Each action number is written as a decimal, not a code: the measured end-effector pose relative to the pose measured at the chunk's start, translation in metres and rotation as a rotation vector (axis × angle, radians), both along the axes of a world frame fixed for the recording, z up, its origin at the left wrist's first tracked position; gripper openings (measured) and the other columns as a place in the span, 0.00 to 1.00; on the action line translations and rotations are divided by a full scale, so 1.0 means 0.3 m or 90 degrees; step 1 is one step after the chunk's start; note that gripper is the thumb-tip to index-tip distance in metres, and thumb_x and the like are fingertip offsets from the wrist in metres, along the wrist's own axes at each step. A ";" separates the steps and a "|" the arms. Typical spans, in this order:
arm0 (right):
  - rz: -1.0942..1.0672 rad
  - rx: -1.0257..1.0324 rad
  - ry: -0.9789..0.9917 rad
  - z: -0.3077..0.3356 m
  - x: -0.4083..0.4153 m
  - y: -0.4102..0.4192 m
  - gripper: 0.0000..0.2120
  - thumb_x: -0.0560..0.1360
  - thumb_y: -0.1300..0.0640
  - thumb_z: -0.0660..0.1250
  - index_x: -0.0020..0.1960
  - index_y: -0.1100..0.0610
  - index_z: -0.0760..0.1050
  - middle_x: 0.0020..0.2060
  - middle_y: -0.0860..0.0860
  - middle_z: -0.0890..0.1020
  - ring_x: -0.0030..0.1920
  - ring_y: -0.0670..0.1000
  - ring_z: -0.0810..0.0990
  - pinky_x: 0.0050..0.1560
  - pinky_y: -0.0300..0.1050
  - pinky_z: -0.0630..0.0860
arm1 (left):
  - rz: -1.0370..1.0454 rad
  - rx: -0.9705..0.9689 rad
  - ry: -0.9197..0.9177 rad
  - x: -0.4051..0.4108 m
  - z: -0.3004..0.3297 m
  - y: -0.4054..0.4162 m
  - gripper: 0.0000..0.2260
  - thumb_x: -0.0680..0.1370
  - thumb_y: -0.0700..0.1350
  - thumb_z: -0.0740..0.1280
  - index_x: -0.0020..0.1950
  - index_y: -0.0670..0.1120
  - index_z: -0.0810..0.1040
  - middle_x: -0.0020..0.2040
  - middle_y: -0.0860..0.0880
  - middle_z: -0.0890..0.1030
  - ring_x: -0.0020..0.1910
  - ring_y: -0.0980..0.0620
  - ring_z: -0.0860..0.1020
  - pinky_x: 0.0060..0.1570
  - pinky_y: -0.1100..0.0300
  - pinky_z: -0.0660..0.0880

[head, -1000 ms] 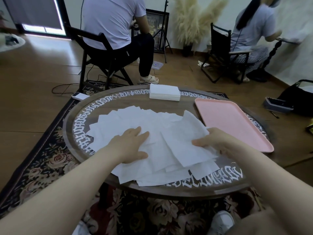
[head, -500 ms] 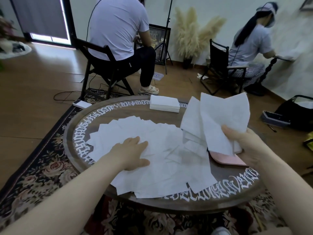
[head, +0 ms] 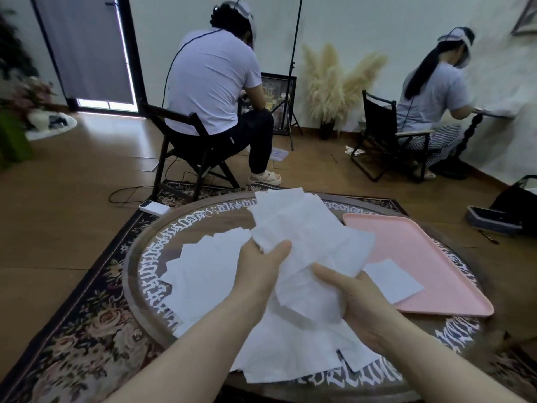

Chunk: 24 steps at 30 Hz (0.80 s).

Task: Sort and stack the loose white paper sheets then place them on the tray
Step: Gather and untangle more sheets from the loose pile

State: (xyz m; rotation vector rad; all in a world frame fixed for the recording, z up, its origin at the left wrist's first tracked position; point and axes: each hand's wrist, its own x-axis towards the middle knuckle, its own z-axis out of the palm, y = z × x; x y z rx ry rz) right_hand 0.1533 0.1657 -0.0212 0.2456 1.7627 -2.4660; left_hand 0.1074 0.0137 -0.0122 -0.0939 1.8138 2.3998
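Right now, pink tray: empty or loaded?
Nearly empty: one white sheet lies across the pink tray's near edge; both hands hold the bunch above the table.

Round lettered table: loose white sheets, pink tray, seemingly flat.

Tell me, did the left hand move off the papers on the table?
Yes. The left hand has lifted off the spread papers on the table and moved toward the pink tray, gripping the raised bunch with the right hand.
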 end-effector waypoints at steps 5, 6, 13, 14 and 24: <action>0.009 -0.131 0.022 0.053 -0.052 0.069 0.23 0.78 0.44 0.64 0.65 0.57 0.79 0.63 0.57 0.81 0.64 0.58 0.79 0.65 0.56 0.70 | -0.078 0.038 -0.033 -0.037 0.023 -0.029 0.07 0.77 0.36 0.69 0.52 0.45 0.82 0.48 0.49 0.87 0.46 0.50 0.85 0.45 0.56 0.80; -0.014 -0.149 0.024 0.057 -0.064 0.084 0.24 0.77 0.44 0.63 0.65 0.59 0.79 0.62 0.58 0.81 0.63 0.58 0.80 0.64 0.56 0.71 | -0.093 0.032 -0.035 -0.036 0.023 -0.032 0.08 0.76 0.36 0.69 0.53 0.45 0.82 0.48 0.49 0.87 0.45 0.51 0.85 0.43 0.57 0.80; -0.099 0.012 0.044 0.031 -0.105 0.083 0.25 0.66 0.57 0.73 0.62 0.60 0.78 0.55 0.55 0.85 0.54 0.56 0.85 0.49 0.48 0.81 | -0.106 0.037 -0.049 -0.020 0.032 -0.029 0.10 0.77 0.47 0.70 0.56 0.46 0.82 0.51 0.50 0.86 0.50 0.50 0.85 0.52 0.53 0.79; -0.103 0.018 0.047 0.028 -0.106 0.081 0.24 0.66 0.57 0.73 0.61 0.60 0.79 0.54 0.54 0.86 0.52 0.55 0.85 0.45 0.45 0.81 | -0.105 0.047 -0.056 -0.022 0.037 -0.032 0.12 0.76 0.51 0.70 0.57 0.47 0.82 0.51 0.50 0.86 0.50 0.51 0.85 0.52 0.54 0.79; -0.112 0.095 0.010 0.013 -0.093 0.115 0.17 0.70 0.53 0.72 0.57 0.57 0.80 0.49 0.51 0.87 0.50 0.54 0.86 0.51 0.51 0.81 | -0.070 0.166 -0.149 -0.041 0.039 -0.061 0.11 0.80 0.50 0.65 0.55 0.45 0.82 0.49 0.49 0.86 0.45 0.51 0.85 0.46 0.54 0.79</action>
